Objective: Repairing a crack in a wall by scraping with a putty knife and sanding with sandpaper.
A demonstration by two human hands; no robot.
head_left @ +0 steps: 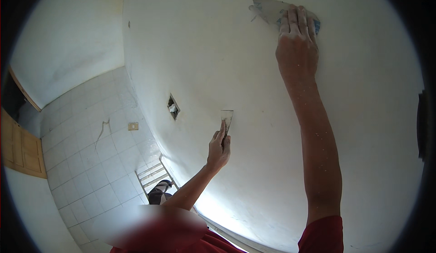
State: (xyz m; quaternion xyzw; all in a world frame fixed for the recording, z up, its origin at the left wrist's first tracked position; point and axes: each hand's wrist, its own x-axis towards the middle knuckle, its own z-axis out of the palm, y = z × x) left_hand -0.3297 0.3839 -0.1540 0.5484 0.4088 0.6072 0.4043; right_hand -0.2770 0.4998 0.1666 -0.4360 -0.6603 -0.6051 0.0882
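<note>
High on the white wall [254, 71], my right hand [297, 39] presses a wide scraper with a thin grey blade [271, 8] flat to the surface. A bit of blue shows at the scraper's edge beside my fingers, which are dusted with white. Lower and to the left, my left hand [219, 151] grips a narrow putty knife [227, 116], its blade pointing up. Whether that blade touches the wall, I cannot tell. White specks dot my right forearm.
An uncovered switch-box hole [173, 107] opens in the wall left of my left hand. Below, a ladder [152, 175] stands on the tiled floor [86, 166] with a shoe [160, 190] by its rungs. A switch plate [133, 126] and a thin cord [104, 128] lie beyond.
</note>
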